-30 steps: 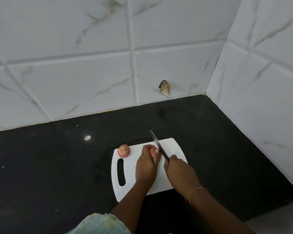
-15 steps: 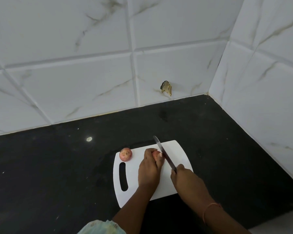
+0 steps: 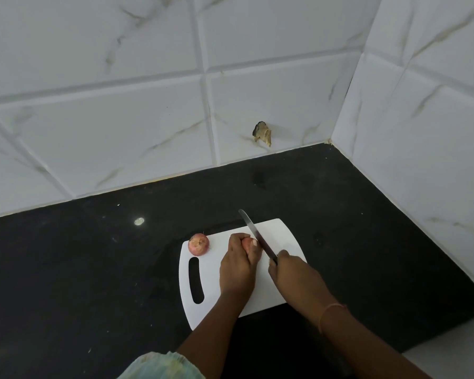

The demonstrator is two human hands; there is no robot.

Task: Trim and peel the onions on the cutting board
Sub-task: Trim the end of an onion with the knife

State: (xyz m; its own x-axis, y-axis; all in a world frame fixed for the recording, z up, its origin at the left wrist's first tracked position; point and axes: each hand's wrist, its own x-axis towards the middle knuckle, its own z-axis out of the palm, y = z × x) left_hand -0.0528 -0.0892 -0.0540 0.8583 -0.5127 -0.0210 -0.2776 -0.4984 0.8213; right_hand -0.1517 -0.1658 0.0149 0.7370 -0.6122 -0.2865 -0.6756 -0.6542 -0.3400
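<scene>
White tiled walls corner a black worktop (image 3: 93, 269) carrying a cutting board (image 3: 282, 242). Left hand (image 3: 237, 266) pins one onion (image 3: 247, 242); right hand (image 3: 293, 272) clenches the knife (image 3: 255, 235) against it. Trimming is under way; next, a controlled downward slice clear of the fingertips (image 3: 254, 242). Another onion (image 3: 198, 244) waits nearby.
</scene>
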